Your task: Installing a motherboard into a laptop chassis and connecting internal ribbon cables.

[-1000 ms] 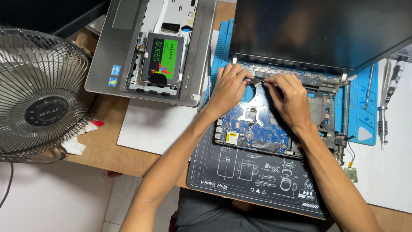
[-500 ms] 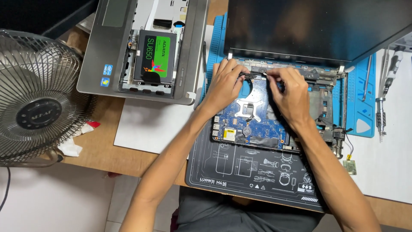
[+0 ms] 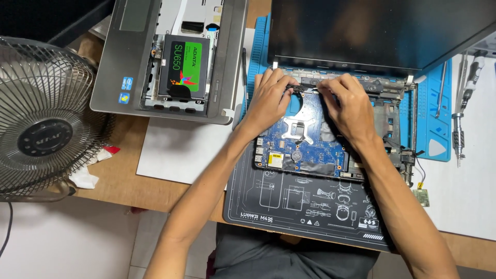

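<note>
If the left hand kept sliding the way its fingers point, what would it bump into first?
Probably the hinge bar just past the left hand, then the dark laptop screen behind it; depth is hard to judge.

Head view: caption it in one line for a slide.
Left hand and right hand work at the hinge edge of an opened laptop's blue motherboard on a black mat.

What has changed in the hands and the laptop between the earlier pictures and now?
Almost nothing changed. The left hand and right hand stay at the hinge strip above the blue motherboard, fingertips a little closer together. The second laptop and fan stay put.
</note>
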